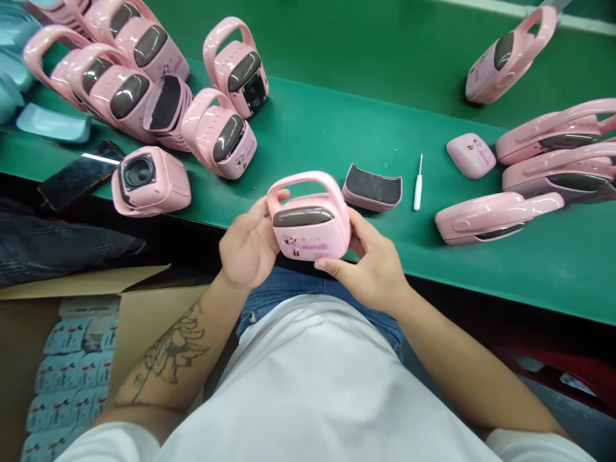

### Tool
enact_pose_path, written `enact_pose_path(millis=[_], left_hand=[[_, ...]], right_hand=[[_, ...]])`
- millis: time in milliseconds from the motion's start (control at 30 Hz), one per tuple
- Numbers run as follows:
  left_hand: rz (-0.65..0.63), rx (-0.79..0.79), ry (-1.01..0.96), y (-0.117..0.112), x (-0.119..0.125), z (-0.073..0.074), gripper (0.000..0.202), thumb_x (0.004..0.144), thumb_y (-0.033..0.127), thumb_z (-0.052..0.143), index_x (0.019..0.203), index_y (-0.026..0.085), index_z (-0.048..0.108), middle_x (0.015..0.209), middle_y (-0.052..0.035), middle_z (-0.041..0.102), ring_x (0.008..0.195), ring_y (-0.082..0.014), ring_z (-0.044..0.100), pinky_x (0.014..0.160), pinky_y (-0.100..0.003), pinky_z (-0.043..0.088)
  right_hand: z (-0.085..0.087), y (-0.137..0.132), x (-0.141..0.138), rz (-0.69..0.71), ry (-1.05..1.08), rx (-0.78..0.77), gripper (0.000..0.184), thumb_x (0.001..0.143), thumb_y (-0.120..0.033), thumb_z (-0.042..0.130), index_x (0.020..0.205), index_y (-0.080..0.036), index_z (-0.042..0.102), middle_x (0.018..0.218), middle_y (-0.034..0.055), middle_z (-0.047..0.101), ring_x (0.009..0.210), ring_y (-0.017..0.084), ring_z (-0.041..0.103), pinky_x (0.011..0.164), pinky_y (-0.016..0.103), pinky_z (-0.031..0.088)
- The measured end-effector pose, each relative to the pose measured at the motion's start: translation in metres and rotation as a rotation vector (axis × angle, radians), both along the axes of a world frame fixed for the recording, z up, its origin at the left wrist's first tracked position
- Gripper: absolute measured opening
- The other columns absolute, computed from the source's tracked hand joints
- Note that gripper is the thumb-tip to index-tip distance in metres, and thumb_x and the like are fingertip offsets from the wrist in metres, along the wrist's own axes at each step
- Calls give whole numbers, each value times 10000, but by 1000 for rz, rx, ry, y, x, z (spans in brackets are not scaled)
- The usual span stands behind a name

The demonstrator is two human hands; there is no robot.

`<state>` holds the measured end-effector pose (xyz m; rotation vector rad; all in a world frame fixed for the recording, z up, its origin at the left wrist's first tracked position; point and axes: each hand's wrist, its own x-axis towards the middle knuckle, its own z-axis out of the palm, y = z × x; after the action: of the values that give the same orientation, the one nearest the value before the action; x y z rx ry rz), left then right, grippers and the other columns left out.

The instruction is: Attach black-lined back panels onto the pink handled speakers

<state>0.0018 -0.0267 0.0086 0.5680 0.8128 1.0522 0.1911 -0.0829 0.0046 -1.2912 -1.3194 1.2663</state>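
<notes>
Between my hands, at the bench's front edge, is a pink portable speaker [311,236] with a loop handle, a dark glossy top panel and a printed cartoon front. My left hand [249,245] grips its left side, the fingers mostly hidden behind it. My right hand [373,262] holds the lower right corner, thumb along the bottom edge. Just beyond my right hand lies a stack of curved pink panels [373,190] with dark inner faces. A white-handled screwdriver [418,189] rests to the right of that stack.
Several pink speakers [129,96] crowd the bench's back left; one nearer speaker [151,181] shows its round driver. A phone [81,174] lies beside it. More speakers [495,218] and a loose printed panel [470,155] are at right. An open carton [144,321] stands lower left.
</notes>
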Motion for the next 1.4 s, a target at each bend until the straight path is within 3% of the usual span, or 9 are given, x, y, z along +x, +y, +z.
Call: enact_pose_path(millis=[167, 367, 500, 600, 700, 767, 1000, 1200, 1400], left_hand=[[262, -68, 62, 8, 16, -6, 532, 970, 696, 517, 901, 200, 695, 821, -69, 761, 971, -281, 775, 845, -356, 603], [397, -183, -36, 8, 42, -7, 484, 1019, 580, 416, 771, 214, 612, 728, -39, 687, 880, -240, 753, 823, -336, 600], [302, -60, 74, 1, 35, -19, 454, 995, 614, 494, 973, 201, 682, 1020, -76, 762, 1133, -281, 737, 935, -364, 594], [224, 420, 484, 9, 8, -24, 599, 880, 651, 714, 1318, 250, 639, 1486, -106, 644, 1457, -316, 564, 1161, -417, 489], [-121, 929, 851, 27, -15, -14, 941, 693, 655, 900, 1469, 227, 582, 1618, -151, 549, 1594, -384, 387, 1321, -525, 284], [-333, 1068, 950, 35, -18, -3, 969, 658, 625, 938, 1468, 209, 607, 1589, -158, 585, 1588, -404, 395, 1342, -557, 232], [-571, 893, 969, 35, 7, 22, 850, 716, 431, 921, 1485, 207, 635, 1404, -74, 737, 1223, -289, 726, 1063, -341, 569], [-526, 825, 917, 31, 10, 22, 812, 705, 463, 946, 1440, 227, 694, 1398, -59, 750, 1249, -294, 723, 1056, -318, 575], [-493, 861, 910, 27, 14, 21, 794, 708, 442, 949, 1430, 223, 705, 1428, -63, 736, 1296, -296, 711, 1165, -356, 526]], right_hand=[[-3, -9, -9, -90, -428, 265, 1025, 770, -603, 908, 1600, -216, 449, 1558, 203, 588, 1457, 397, 559, 1226, 611, 464], [-24, -16, -28, -178, -228, 329, 973, 844, -688, 799, 1608, -238, 398, 1563, 203, 528, 1454, 380, 543, 1196, 592, 490], [-35, -7, -17, -247, -137, 411, 871, 916, -618, 754, 1604, -214, 405, 1575, 207, 517, 1467, 379, 543, 1214, 582, 476], [-42, 3, 7, -203, -77, 417, 859, 911, -561, 787, 1611, -228, 416, 1602, 184, 526, 1490, 373, 539, 1236, 576, 463], [-45, 9, 30, -100, -34, 386, 865, 872, -501, 854, 1609, -268, 466, 1643, 124, 531, 1526, 371, 510, 1282, 565, 422], [-46, 10, 37, -21, -53, 379, 864, 884, -482, 846, 1630, -290, 456, 1684, 89, 497, 1561, 379, 465, 1310, 582, 378], [-53, 7, 17, -50, -45, 468, 749, 1031, -590, 545, 1693, -319, 324, 1741, 42, 414, 1616, 354, 379, 1337, 613, 313], [-56, 5, 10, -161, 24, 417, 728, 997, -584, 603, 1626, -257, 441, 1685, 99, 494, 1570, 371, 453, 1299, 604, 386], [-46, 0, 16, -149, 108, 346, 661, 987, -431, 668, 1603, -273, 490, 1653, 59, 544, 1546, 337, 494, 1277, 558, 438]])
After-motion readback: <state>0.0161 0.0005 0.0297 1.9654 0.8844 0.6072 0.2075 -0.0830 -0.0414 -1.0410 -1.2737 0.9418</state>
